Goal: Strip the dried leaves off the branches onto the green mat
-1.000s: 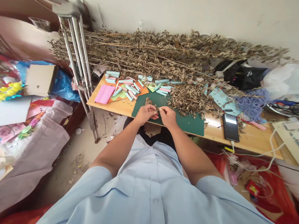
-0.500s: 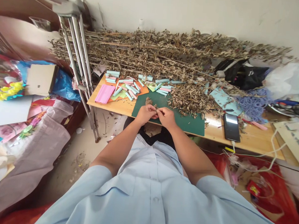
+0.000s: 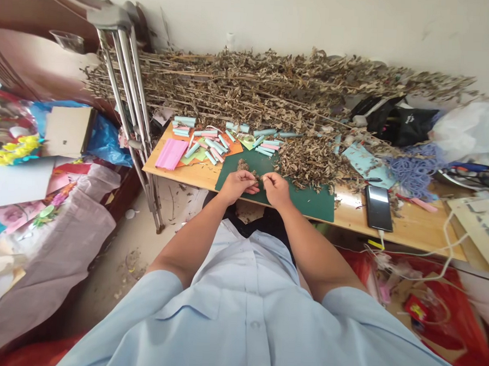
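Observation:
Over the near part of the green mat (image 3: 309, 205), my left hand (image 3: 239, 186) is closed on a bit of dried leaf (image 3: 256, 176). My right hand (image 3: 275, 189) is a small gap away, its thumb and fingers pinched together; whatever is between them is too small to make out. A small clump of crumbled dried leaves (image 3: 242, 165) lies on the mat just beyond my left hand. To the right of my right hand spreads a larger heap of loose dried leaves (image 3: 307, 161).
Long dried leafy stalks (image 3: 241, 84) cover the back of the table. Pale blue and pink paper rolls (image 3: 216, 143) and a pink paper stack (image 3: 171, 153) lie at left. A phone (image 3: 378, 207) with a cable is at right. Metal crutches (image 3: 130, 89) stand at the left edge.
My hands were together at the fingertips; now my right hand has drawn slightly to the right, leaving a gap. The left hand has hardly moved.

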Available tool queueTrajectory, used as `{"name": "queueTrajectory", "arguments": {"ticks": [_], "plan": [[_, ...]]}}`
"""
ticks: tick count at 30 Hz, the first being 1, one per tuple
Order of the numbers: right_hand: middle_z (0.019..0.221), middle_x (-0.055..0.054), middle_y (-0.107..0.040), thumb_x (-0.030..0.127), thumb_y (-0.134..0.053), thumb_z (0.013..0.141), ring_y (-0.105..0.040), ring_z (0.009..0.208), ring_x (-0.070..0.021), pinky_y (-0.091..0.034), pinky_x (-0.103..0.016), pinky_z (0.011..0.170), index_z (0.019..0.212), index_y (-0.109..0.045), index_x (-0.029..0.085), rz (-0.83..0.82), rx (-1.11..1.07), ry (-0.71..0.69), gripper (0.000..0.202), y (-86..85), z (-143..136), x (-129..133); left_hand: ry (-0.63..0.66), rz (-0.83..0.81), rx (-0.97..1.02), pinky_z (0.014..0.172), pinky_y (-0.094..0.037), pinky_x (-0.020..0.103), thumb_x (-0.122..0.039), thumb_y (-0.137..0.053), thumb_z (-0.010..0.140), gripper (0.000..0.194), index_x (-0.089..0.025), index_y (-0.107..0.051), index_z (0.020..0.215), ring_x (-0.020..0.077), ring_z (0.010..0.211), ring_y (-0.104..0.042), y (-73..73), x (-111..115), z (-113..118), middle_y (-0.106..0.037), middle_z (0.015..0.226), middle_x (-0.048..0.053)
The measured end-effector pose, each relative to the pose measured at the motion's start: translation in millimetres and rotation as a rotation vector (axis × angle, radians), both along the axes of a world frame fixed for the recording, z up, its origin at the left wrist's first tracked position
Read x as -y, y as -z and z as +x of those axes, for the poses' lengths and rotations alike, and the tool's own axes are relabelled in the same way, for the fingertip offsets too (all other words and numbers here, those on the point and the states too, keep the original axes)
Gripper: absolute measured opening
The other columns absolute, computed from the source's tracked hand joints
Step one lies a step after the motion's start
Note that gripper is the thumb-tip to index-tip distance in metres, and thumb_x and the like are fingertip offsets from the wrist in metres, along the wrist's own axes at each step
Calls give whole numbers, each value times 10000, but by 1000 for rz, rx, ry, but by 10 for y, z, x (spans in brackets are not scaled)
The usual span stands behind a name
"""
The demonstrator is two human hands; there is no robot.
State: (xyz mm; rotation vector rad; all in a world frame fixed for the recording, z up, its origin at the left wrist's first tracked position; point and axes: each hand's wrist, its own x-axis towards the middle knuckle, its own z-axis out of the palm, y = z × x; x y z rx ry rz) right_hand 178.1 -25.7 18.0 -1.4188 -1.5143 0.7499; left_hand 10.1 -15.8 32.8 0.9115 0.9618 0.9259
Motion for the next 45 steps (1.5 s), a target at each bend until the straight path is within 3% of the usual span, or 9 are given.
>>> {"name": "queueTrajectory", "arguments": {"ticks": [2,9,16,21,30,39,45], "plan": [[717,-12,-671,375,-548,907,-575,644,-161,-471,-292,666,845,-688,195,3,-9,25,236,-1,-15,-4,12,16,16,643,-610,281,-285,-823,755,335,-105,-603,932,180,670,-740,34,-10,-9,-721,757,70],[818,-32,-716,358,-565,918,-636,765,-183,-501,-319,766,833,-715,210,72,26,-93,228,26,-13,9,-14,34,6,666,-614,280,-333,-832,747,358,-115,-619,935,168,681,-739,53,-13,11,-710,759,43],[825,-36,-725,349,-603,895,-640,730,-182,-510,-318,727,870,-729,211,84,4,-107,189,13,2,17,-79,13,-48,615,-609,279,-306,-828,751,322,-103,-655,932,162,630,-720,23,-15,48,-704,726,40],[823,-43,-718,318,-584,900,-637,734,-184,-499,-318,724,853,-721,210,155,94,-110,180,63,-21,18,-72,-13,-34,635,-618,294,-244,-795,783,256,-85,-649,922,163,632,-720,23,-6,39,-700,720,42],[823,-41,-710,318,-598,874,-626,720,-182,-509,-316,713,861,-713,211,113,94,-144,158,55,-5,20,-40,-25,-49,636,-611,282,-196,-750,815,206,-101,-612,935,148,614,-710,-5,5,27,-689,694,30],[785,-50,-690,286,-599,841,-615,743,-196,-490,-330,757,829,-687,206,158,288,-62,120,75,-56,71,-37,16,-150,581,-596,265,-178,-731,801,143,-106,-633,878,139,578,-681,3,7,64,-663,651,11],[720,-15,-683,307,-570,840,-606,645,-161,-481,-293,647,820,-675,198,4,54,-189,153,29,7,5,2,20,-54,575,-595,279,-233,-751,790,214,-99,-623,895,167,579,-700,4,8,31,-670,635,34]]}}
